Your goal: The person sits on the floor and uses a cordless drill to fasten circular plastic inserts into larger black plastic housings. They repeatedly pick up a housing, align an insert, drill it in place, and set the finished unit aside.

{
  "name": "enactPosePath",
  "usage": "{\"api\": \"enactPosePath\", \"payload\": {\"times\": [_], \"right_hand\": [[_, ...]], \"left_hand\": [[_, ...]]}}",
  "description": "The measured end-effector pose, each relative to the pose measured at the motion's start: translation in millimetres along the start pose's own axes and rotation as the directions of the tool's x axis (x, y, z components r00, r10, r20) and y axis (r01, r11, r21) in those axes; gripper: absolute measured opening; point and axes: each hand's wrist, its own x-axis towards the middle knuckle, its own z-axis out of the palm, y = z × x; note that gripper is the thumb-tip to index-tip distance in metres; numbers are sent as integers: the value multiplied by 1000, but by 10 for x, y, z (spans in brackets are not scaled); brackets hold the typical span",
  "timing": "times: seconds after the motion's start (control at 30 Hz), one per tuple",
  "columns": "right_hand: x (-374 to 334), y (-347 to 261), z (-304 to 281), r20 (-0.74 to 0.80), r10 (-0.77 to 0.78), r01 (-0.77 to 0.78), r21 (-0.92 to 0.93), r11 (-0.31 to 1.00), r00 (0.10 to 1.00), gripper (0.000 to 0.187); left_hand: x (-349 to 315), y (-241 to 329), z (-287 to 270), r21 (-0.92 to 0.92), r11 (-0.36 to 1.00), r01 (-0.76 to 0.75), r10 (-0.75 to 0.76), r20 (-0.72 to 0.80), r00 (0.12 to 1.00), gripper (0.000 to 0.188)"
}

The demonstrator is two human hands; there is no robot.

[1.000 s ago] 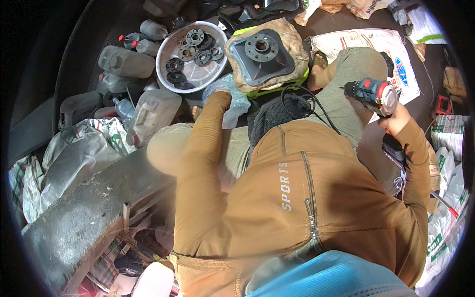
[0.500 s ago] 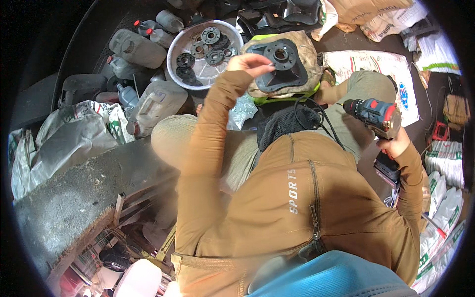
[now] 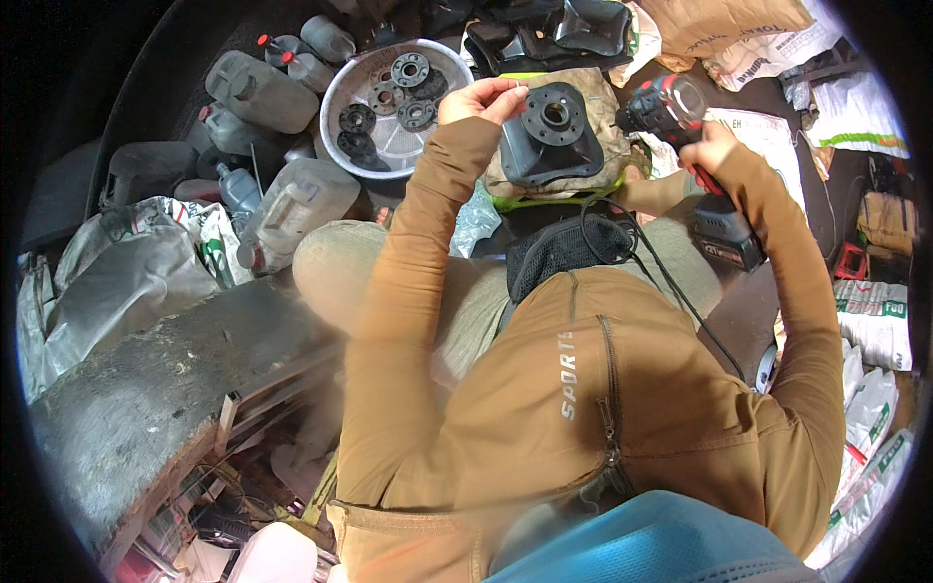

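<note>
My right hand (image 3: 711, 148) is wrapped round the handle of a cordless drill (image 3: 665, 109), which points left toward a black moulded part. That black part (image 3: 544, 165) has a flared squarish base and a round flange with a central hole and smaller holes around it. It rests on a tan cloth-covered cushion (image 3: 607, 102) between my knees. At the flange's upper left edge, my left hand (image 3: 481, 101) is closed in a pinch. A tiny pale bit shows at its fingertips, too small to name.
Left of the part stands a pale round basin (image 3: 335, 146) holding several black ring-shaped flanges (image 3: 409, 70). Dusty plastic jugs (image 3: 262, 92) crowd the far left. More black moulded parts (image 3: 588, 29) lie behind the cushion. A black cable (image 3: 671, 282) trails over my lap; sacks (image 3: 870, 321) line the right.
My right hand has brought the drill from the right inward and farther forward, nearer the black part. My left hand has shifted slightly away from the flange's centre, still pinched.
</note>
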Motion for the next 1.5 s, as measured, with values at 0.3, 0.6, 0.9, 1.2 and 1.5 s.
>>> {"api": "enactPosePath", "payload": {"times": [0.3, 0.6, 0.9, 1.2, 1.5], "right_hand": [[680, 141, 237, -26, 184, -186, -134, 973, 983, 32], [732, 187, 65, -19, 138, -139, -124, 983, 990, 24], [-462, 208, -91, -127, -321, 342, 222, 913, 939, 16], [-1147, -52, 68, -56, -442, 445, 179, 878, 895, 19], [-1141, -60, 55, -17, -639, 621, -219, 753, 769, 20]], "left_hand": [[96, 191, -157, -170, 981, 92, -82, 66, 994, 22], [188, 92, -88, -145, 986, 79, -71, 59, 996, 32], [90, -148, -96, 181, 982, 49, -78, 157, 985, 20], [53, -109, 118, 382, 741, -551, 435, 352, 829, 13], [29, -70, 158, 344, 642, -685, 573, 379, 727, 14]]}}
